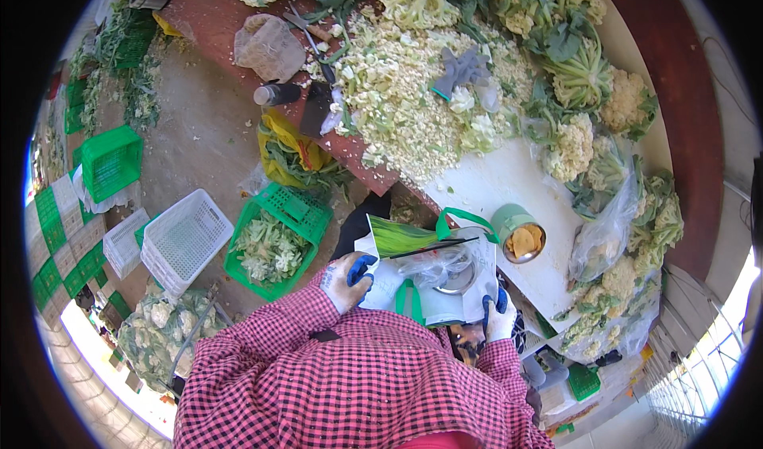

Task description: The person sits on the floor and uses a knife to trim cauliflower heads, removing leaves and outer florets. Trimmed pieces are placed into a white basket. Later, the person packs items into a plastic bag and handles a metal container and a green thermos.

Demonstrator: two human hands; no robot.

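Note:
My left hand [349, 282], in a white and blue work glove, grips the left edge of a white carrier bag [381, 291] with green handles and a grass-green print. In a similar glove, my right hand [499, 315] holds the bag's right edge. The bag gapes open in front of my body. Inside it show a crumpled clear plastic bag [432, 267] and part of a round metal container [462, 279]. A thin dark stick [435, 248] lies across the bag's far side. Just beyond my right hand, a pale green metal canister [515, 225] holds yellowish flat pieces.
Cauliflower trimmings [411, 103] heap on the table, with grey gloves [462, 70] and a knife [313, 41]. Whole cauliflowers [572, 145] line the right edge. On the floor at left stand a green crate [274, 291] of trimmings and white crates [185, 234]. A bottle [277, 94] stands near the table edge.

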